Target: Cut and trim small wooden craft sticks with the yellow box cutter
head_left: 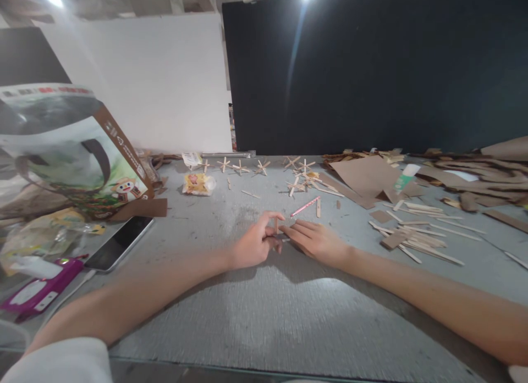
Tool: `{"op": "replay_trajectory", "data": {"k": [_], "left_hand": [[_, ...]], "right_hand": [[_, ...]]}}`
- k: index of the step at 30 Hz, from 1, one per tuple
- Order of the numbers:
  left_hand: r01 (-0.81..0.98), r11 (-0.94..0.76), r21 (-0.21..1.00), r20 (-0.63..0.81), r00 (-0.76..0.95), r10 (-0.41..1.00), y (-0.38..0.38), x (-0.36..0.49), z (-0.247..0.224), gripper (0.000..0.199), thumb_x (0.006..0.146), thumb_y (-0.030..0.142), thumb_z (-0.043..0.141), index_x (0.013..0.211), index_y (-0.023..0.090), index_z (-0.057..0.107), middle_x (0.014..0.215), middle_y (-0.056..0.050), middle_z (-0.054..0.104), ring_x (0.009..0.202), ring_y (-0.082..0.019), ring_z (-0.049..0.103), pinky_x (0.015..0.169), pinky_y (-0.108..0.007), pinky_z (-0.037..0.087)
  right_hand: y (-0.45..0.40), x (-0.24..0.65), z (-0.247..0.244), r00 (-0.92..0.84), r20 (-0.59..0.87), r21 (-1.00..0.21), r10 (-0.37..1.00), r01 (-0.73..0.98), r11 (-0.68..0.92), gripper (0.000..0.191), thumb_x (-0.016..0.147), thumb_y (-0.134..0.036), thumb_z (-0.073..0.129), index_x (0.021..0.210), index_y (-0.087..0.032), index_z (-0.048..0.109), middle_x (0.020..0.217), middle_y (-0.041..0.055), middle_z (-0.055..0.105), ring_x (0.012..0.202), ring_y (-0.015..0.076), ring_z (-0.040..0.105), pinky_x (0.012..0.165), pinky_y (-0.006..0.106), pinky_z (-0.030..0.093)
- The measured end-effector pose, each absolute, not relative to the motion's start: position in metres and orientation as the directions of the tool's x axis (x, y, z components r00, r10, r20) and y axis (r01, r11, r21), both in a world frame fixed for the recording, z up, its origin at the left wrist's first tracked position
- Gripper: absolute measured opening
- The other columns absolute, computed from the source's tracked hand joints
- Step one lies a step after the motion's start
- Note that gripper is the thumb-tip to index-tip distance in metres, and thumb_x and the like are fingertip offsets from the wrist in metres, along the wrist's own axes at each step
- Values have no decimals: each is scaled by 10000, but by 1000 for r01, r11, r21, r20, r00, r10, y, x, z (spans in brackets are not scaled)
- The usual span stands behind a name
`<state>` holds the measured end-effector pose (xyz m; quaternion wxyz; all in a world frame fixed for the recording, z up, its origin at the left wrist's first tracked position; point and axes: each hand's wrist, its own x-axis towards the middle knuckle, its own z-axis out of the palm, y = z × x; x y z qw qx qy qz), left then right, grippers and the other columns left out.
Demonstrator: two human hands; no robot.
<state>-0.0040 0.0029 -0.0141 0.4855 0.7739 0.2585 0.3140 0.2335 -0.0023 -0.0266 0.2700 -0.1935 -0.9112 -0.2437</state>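
At the middle of the grey table [247,317], my left hand [253,243] holds a short wooden stick [276,225] upright between thumb and fingers. Close on its right is my right hand [317,241], palm down, its fingers together and their tips by the left fingers. What those right fingertips press or hold is too small to make out. Just beyond my hands lie a pink patterned pen [305,206] and a short stick piece [318,208].
Crossed-stick stars [262,167] stand along the back, near a yellow snack packet [198,184]. Loose sticks [429,241], cardboard [363,174] and a glue stick [406,177] lie right. At left are a phone [120,243], a purple device [43,289] and a large printed bag [74,163].
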Motion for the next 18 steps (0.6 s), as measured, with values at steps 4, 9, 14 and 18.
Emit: {"op": "replay_trajectory", "data": {"k": [4,9,14,18], "left_hand": [[132,-444,886,258,656,709,2,-3,-13,472,925,82,477,1371,204,378,703,52,635,661,-128,601,699,-261,447],[258,-473,843,156,722,674,2,-2,-8,527,877,86,532,1377,213,425,723,48,653,695,-154,612,707,-274,454],[127,-411,903,236,652,720,3,-3,-14,398,961,215,538,1333,229,398,725,47,648,680,-152,626,709,-283,460],[200,-477,856,203,718,665,4,-4,-13,415,919,141,537,1306,226,414,730,48,637,702,-147,614,730,-286,468]], "right_hand": [[-2,235,-27,-775,584,322,242,494,807,342,1065,-105,397,1342,-109,598,926,104,721,852,237,690,753,374,614],[-1,234,-29,-813,533,370,235,474,799,292,1065,-117,429,1268,-102,640,876,95,706,821,240,672,720,373,592],[-1,236,-29,-782,566,300,259,489,819,394,1055,-104,421,1416,-109,578,942,113,724,879,251,677,753,384,601],[-1,236,-30,-799,539,322,266,487,812,342,1066,-131,420,1336,-123,629,896,101,715,843,242,671,732,373,593]]}}
